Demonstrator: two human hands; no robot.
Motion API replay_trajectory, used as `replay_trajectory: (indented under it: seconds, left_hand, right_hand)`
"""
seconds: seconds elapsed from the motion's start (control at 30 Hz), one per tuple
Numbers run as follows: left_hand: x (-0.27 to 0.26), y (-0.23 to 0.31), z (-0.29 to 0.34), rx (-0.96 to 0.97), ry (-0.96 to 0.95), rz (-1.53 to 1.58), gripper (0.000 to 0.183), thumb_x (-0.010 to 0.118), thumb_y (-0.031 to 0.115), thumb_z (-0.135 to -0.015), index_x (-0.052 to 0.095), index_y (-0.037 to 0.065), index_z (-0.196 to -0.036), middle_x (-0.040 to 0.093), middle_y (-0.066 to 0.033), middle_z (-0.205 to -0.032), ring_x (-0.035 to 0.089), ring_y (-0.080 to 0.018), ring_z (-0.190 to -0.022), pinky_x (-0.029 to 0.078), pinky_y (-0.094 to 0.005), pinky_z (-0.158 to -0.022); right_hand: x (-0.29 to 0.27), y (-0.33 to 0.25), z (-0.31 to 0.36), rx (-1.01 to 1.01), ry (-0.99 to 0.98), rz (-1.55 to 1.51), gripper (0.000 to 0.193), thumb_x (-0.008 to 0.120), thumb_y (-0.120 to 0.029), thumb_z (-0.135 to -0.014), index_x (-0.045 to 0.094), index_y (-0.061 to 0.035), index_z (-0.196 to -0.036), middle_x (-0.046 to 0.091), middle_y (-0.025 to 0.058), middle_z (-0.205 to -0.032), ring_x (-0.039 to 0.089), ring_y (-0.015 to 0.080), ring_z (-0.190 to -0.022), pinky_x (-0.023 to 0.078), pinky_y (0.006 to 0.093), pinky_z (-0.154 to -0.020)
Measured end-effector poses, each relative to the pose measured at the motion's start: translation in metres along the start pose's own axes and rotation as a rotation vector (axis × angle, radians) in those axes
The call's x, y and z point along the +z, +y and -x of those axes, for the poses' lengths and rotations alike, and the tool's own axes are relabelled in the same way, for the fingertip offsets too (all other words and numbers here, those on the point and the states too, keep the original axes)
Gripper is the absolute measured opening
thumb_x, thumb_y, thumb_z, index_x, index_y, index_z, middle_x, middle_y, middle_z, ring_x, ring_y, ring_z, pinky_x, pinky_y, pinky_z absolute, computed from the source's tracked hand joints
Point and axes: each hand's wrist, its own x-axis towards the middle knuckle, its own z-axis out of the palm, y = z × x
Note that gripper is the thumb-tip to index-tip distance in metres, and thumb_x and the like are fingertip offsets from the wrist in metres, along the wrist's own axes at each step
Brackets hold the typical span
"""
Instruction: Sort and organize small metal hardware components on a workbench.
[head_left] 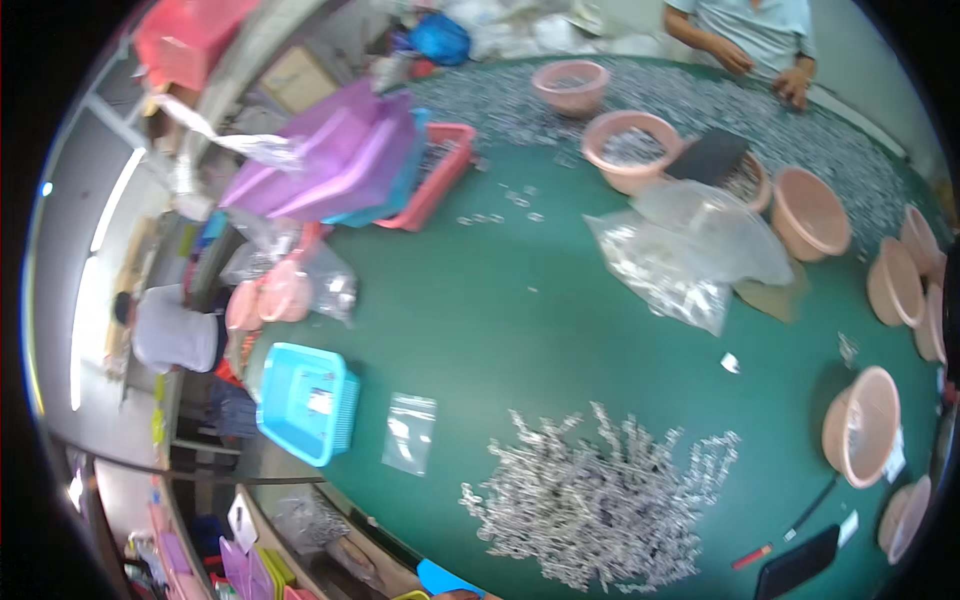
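Observation:
At the lower edge, a sliver of what looks like my left hand [460, 595] shows beside a bright blue flat-edged piece [446, 578]. Its fingers are cut off, so I cannot tell whether it grips the piece. My right hand is out of view. Just beyond, a large heap of small silvery metal pieces [605, 505], some strung in chain-like rows, lies on the green tabletop [470, 330]. Left of the heap lie a clear zip bag [409, 433] and a light blue plastic basket [305, 400].
Pink bowls [862, 425] line the right side; a dark phone [798, 565] and red-tipped pen-like tool [752, 557] lie near. Plastic bags [690, 250] cover the middle back. Purple trays [330, 160] stack at left. Across the table, a person's hands [790, 85] work over scattered metal pieces.

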Motion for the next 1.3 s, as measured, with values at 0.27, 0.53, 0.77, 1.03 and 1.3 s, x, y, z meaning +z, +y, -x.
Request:
replay_trajectory:
  seconds: [0.27,0.53,0.77,1.03,1.3]
  left_hand:
    - [-0.166,0.092,-0.028,0.754,0.904,-0.312,0.011,0.060,0.008,-0.065,0.050,0.006,-0.059,0.049,-0.0078,-0.058,0.049,-0.0255,-0.054,0.038,-0.0340,-0.049]
    - [-0.186,0.073,-0.074,1.356,0.690,-0.330,0.007,0.052,0.008,-0.072,0.050,0.005,-0.066,0.048,-0.0094,-0.059,0.047,-0.0247,-0.054,0.036,-0.0344,-0.051]
    - [-0.196,0.064,-0.088,1.529,0.578,-0.200,0.008,0.053,0.008,-0.069,0.048,0.005,-0.063,0.046,-0.0099,-0.063,0.045,-0.0278,-0.060,0.033,-0.0371,-0.055]
    - [-0.198,0.056,-0.083,1.501,0.615,-0.207,0.008,0.053,0.009,-0.068,0.049,0.006,-0.063,0.046,-0.0099,-0.064,0.045,-0.0279,-0.062,0.034,-0.0372,-0.056]
    - [-0.182,0.080,-0.079,1.495,0.293,-0.183,0.005,0.054,0.007,-0.072,0.053,0.004,-0.069,0.048,-0.0091,-0.063,0.047,-0.0247,-0.058,0.036,-0.0332,-0.054]
  right_hand:
    - [0.013,-0.029,-0.023,0.267,0.259,-0.111,0.011,0.060,-0.008,-0.055,0.052,-0.0095,-0.061,0.049,0.0037,-0.065,0.046,0.0227,-0.063,0.035,0.0341,-0.058]
    - [0.045,-0.072,-0.086,0.633,0.804,0.066,0.011,0.066,-0.009,-0.065,0.057,-0.0047,-0.068,0.060,0.0049,-0.073,0.054,0.0180,-0.068,0.041,0.0289,-0.063]
    - [-0.037,-0.005,-0.230,0.636,0.984,0.659,0.022,0.055,-0.015,-0.072,0.057,-0.0067,-0.093,0.058,0.0095,-0.087,0.051,0.0264,-0.086,0.037,0.0347,-0.079]
    - [-0.065,-0.003,-0.220,0.836,1.055,0.456,0.014,0.061,-0.013,-0.067,0.061,-0.0044,-0.077,0.060,0.0118,-0.071,0.058,0.0228,-0.069,0.045,0.0309,-0.064]
    - [-0.050,-0.010,-0.171,0.714,1.445,0.059,0.015,0.062,-0.009,-0.069,0.057,0.0020,-0.077,0.059,0.0091,-0.066,0.056,0.0144,-0.059,0.045,0.0256,-0.053]
